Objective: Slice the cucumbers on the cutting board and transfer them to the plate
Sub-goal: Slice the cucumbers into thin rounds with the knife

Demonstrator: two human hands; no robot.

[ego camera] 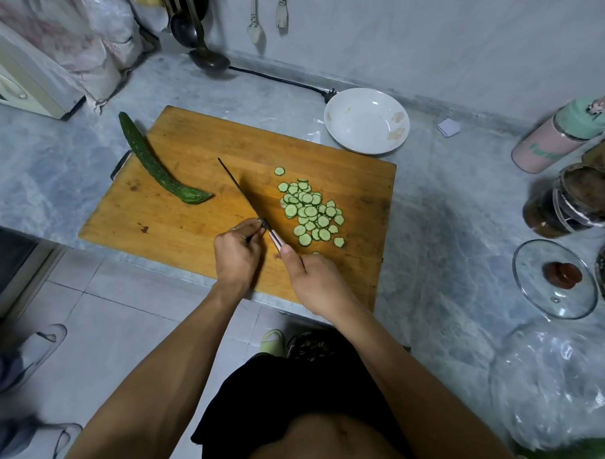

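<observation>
Here my right hand [313, 280] grips the knife [248, 203] by its handle, thumb along the top, while my left hand [238, 252] pinches the blade's base. Thin scalloped cucumber slices [310, 212] lie heaped on the wooden cutting board [196, 171]; one bumpy whole cucumber [155, 165] rests at its left, the white plate [366, 120] beyond.

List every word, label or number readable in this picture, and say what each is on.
Pink and green bottle: green lettering on its side, cut off and blurred; not readable.
Microwave: a dial shows, but any markings are too small to read.
Jar: no label readable.
Knife, board, plate: no text seen.
Nothing here can be quoted with confidence.
</observation>
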